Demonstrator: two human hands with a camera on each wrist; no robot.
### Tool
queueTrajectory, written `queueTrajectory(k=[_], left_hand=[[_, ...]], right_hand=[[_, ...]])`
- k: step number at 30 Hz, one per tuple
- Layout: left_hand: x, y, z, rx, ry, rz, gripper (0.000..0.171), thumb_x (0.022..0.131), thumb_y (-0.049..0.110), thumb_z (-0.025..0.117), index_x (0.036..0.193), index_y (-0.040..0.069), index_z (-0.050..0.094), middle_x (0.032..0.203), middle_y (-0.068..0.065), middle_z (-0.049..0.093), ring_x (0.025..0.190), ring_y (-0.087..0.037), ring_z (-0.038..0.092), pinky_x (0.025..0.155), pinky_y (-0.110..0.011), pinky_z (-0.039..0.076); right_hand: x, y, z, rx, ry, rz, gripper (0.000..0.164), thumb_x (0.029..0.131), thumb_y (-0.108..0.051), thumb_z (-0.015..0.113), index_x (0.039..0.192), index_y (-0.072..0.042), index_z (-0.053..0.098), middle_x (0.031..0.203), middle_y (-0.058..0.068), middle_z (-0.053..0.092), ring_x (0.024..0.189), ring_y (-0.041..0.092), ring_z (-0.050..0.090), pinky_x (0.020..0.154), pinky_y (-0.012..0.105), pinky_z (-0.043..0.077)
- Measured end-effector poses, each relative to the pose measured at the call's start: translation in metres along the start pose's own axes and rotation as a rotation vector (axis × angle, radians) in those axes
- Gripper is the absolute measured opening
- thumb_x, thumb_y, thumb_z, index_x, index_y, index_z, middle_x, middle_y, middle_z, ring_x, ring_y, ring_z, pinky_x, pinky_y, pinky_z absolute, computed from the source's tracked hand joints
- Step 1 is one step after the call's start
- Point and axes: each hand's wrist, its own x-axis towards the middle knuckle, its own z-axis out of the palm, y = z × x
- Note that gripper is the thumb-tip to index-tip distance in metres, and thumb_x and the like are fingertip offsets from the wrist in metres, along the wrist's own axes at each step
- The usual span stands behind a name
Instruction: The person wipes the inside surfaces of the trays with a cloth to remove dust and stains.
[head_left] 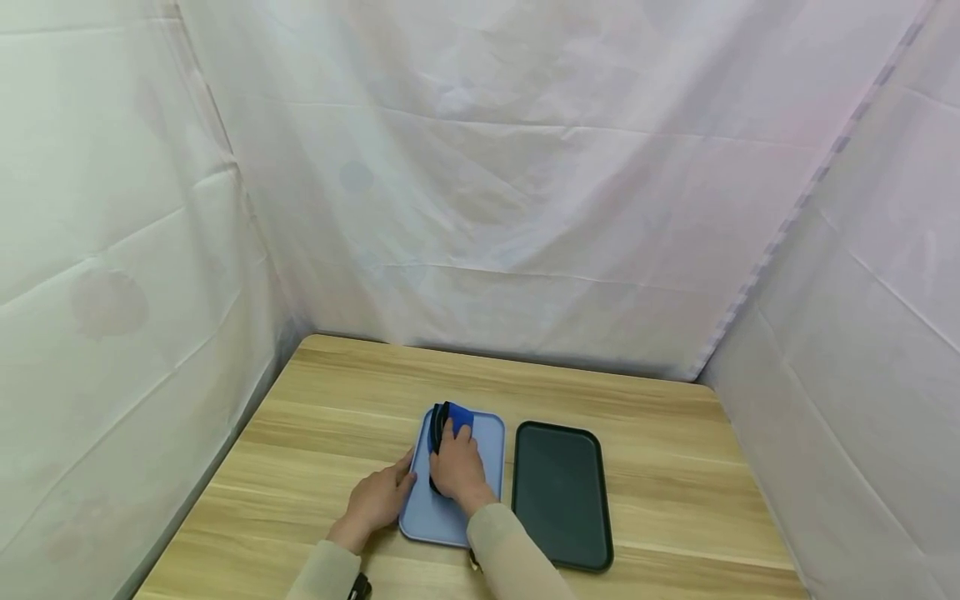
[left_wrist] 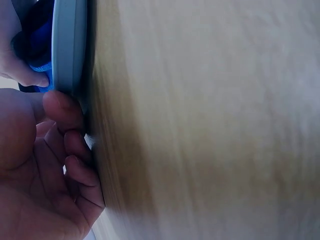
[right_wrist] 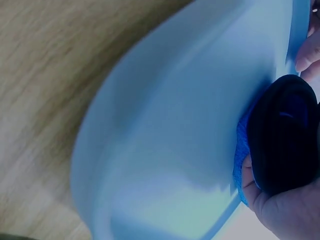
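Observation:
A light-blue rectangular tray (head_left: pixel 442 529) lies flat on the wooden table. On it is a blue-and-black fabric item (head_left: pixel 462 418) with thick dark edging; its exact kind cannot be told. My right hand (head_left: pixel 459 467) grips this item from above, hiding much of it. In the right wrist view, the dark edging (right_wrist: pixel 280 145) curves round a hollow, with blue fabric beneath. My left hand (head_left: pixel 377 498) holds the tray's left edge. In the left wrist view, a fingertip meets the tray rim (left_wrist: pixel 70 45), while other fingers curl close to the tabletop.
A dark green tray (head_left: pixel 561 492) lies to the right of the light-blue one, a narrow gap between them. The wooden table (head_left: pixel 675 475) extends around both. Pale curtains (head_left: pixel 480 208) hang behind the table and along both sides.

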Motion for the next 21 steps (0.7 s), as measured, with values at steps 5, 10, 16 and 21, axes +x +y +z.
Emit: queueTrajectory(k=[5, 10, 16, 21], left_hand=[[0.0001, 0.0018, 0.0007, 0.000, -0.001, -0.006, 0.049, 0.107, 0.031, 0.055, 0.154, 0.019, 0.052, 0.100, -0.016, 0.078, 0.069, -0.018, 0.060, 0.060, -0.037, 0.046], [0.0006, 0.0022, 0.0010, 0.002, -0.001, -0.006, 0.048, 0.107, 0.031, 0.055, 0.154, 0.019, 0.052, 0.104, -0.017, 0.077, 0.070, -0.019, 0.059, 0.059, -0.038, 0.046], [-0.0005, 0.0029, 0.0010, 0.002, -0.004, 0.000, 0.049, 0.107, 0.032, 0.055, 0.154, 0.018, 0.052, 0.107, -0.018, 0.077, 0.070, -0.020, 0.058, 0.058, -0.038, 0.044], [0.0003, 0.0006, 0.0009, 0.003, -0.002, -0.015, 0.048, 0.107, 0.032, 0.055, 0.153, 0.019, 0.053, 0.106, -0.017, 0.077, 0.071, -0.021, 0.061, 0.058, -0.038, 0.045]], right_hand=[[-0.0006, -0.0016, 0.0022, -0.003, 0.014, -0.008, 0.070, 0.103, -0.032, 0.062, 0.159, 0.001, 0.035, 0.139, 0.030, 0.048, 0.116, 0.041, 0.059, 0.090, 0.049, 0.058], [-0.0008, -0.0023, 0.0049, 0.019, 0.016, -0.006, 0.071, 0.103, -0.034, 0.060, 0.159, 0.002, 0.034, 0.139, 0.029, 0.047, 0.117, 0.040, 0.057, 0.091, 0.050, 0.057], [-0.0011, -0.0039, 0.0050, 0.044, -0.006, -0.002, 0.073, 0.103, -0.035, 0.054, 0.160, 0.003, 0.030, 0.142, 0.032, 0.044, 0.118, 0.042, 0.055, 0.092, 0.051, 0.056], [-0.0013, -0.0049, 0.0020, 0.011, -0.021, -0.024, 0.072, 0.101, -0.027, 0.056, 0.160, 0.005, 0.030, 0.136, 0.031, 0.047, 0.105, 0.037, 0.057, 0.086, 0.048, 0.057]])
